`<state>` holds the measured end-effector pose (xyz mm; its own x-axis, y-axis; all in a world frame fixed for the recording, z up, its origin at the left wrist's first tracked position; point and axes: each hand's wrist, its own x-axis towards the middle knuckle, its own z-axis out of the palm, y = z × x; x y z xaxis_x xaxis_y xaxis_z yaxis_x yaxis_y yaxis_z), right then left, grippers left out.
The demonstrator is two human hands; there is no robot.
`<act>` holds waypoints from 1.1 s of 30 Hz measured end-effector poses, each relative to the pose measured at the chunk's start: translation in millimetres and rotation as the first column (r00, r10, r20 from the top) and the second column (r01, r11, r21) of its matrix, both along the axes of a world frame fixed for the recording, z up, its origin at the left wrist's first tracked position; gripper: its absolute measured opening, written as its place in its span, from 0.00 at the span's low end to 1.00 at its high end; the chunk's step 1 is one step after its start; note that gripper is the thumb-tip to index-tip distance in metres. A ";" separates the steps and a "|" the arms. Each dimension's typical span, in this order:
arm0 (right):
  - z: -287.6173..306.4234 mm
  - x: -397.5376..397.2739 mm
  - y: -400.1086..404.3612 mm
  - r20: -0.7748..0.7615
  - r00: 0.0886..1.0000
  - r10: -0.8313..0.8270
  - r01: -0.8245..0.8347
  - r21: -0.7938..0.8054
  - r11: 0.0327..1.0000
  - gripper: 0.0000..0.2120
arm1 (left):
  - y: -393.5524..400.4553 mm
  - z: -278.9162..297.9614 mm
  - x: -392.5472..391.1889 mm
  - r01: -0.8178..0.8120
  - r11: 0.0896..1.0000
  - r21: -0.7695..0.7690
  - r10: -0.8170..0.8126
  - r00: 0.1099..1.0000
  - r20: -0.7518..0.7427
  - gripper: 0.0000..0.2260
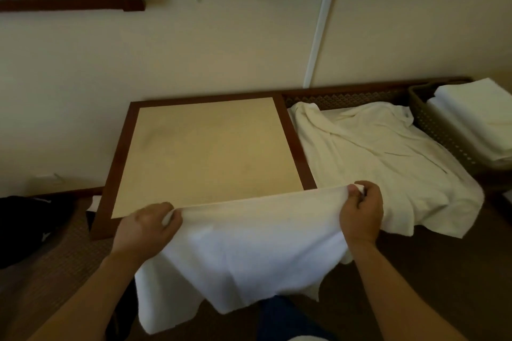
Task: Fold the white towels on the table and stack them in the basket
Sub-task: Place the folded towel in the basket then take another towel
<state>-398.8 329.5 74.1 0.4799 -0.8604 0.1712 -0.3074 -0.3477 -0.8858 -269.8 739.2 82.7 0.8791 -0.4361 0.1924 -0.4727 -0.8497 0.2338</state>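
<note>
The person stands at the near edge of the surface [205, 146], a pale square panel framed in dark wood, and holds a white towel [249, 252] stretched between both hands. The left hand [146, 225] has its fingers curled over the towel's top left corner, and the right hand [361, 209] pinches the top right corner with its fingers bunched around the cloth. The top edge runs taut between them just above the front of the surface, and the rest of the towel hangs down in front of the person. To the right, a heap of unfolded towels [382, 157] lies rumpled and spread out. Beyond it at the far right stands a dark woven basket [432, 124] holding a stack of folded towels [476, 119], piled above its rim.
</note>
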 end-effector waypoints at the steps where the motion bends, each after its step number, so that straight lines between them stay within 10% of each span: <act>1: 4.0 24.5 -8.9 -0.009 1.000 0.013 -0.014 -0.029 0.999 0.06 | -7.8 8.9 24.0 -0.019 0.999 0.039 0.018 1.000 0.013 0.18; 17: -46.0 432.8 -142.5 -0.243 0.955 0.168 -0.196 -0.095 0.976 0.08 | -117.4 3.0 433.9 0.051 0.940 0.338 0.016 0.981 -0.192 0.27; 33: -102.7 547.7 -177.3 -0.561 0.828 -0.012 -0.120 -0.199 0.973 0.16 | -160.8 -62.9 543.7 -0.133 0.938 0.320 0.250 0.899 -0.359 0.29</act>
